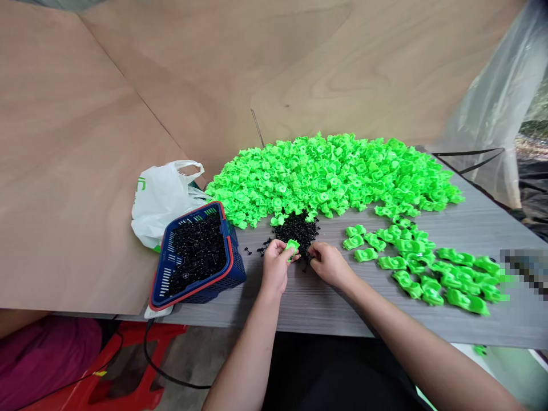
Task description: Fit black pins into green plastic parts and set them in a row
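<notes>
My left hand is closed around a bright green toy car body, gripping it between thumb and fingers. To its right, my right hand is pinched at the near edge of a small heap of black wheel axles. A black wheel axle shows just at the right fingertips, partly hidden by them. Behind both hands a big mound of green toy car bodies spreads across the table.
Left of my hands stands a blue basket with a red rim, full of black wheel axles. A white plastic bag leans behind it. On the right lie several green toy cars, some with black wheels. Wooden boards wall the grey table.
</notes>
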Tool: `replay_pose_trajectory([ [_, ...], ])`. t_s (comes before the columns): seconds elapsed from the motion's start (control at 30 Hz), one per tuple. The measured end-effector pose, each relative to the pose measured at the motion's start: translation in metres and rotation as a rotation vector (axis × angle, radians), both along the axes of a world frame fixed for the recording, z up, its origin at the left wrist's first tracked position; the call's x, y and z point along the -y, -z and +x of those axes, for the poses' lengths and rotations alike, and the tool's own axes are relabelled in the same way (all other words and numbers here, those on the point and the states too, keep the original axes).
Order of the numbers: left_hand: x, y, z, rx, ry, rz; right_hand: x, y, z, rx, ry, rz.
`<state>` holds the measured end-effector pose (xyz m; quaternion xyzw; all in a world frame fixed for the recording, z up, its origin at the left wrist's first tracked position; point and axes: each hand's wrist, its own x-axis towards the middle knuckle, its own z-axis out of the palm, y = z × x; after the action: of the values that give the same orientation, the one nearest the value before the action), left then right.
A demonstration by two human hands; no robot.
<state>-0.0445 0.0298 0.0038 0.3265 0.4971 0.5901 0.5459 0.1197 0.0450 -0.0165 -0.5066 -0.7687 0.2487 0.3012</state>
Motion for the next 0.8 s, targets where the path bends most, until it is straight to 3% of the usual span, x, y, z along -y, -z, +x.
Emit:
replay_pose_trajectory([
  [0.43, 0.001, 0.001, 0.004, -0.072, -0.035, -0.008, -0.018, 0.002, 0.004, -0.136, -0.041, -0.035],
  [0.5, 0.002, 0.001, 0.004, -0.085, -0.023, -0.010, -0.020, 0.006, 0.003, -0.253, 0.001, -0.108],
  [0.67, 0.002, 0.002, 0.006, -0.088, 0.017, -0.008, -0.029, 0.016, -0.001, -0.730, 0.003, -0.467],
  [0.8, 0.002, 0.002, 0.009, -0.130, 0.029, -0.003, -0.033, 0.018, -0.004, -0.861, 0.079, -0.459],
])
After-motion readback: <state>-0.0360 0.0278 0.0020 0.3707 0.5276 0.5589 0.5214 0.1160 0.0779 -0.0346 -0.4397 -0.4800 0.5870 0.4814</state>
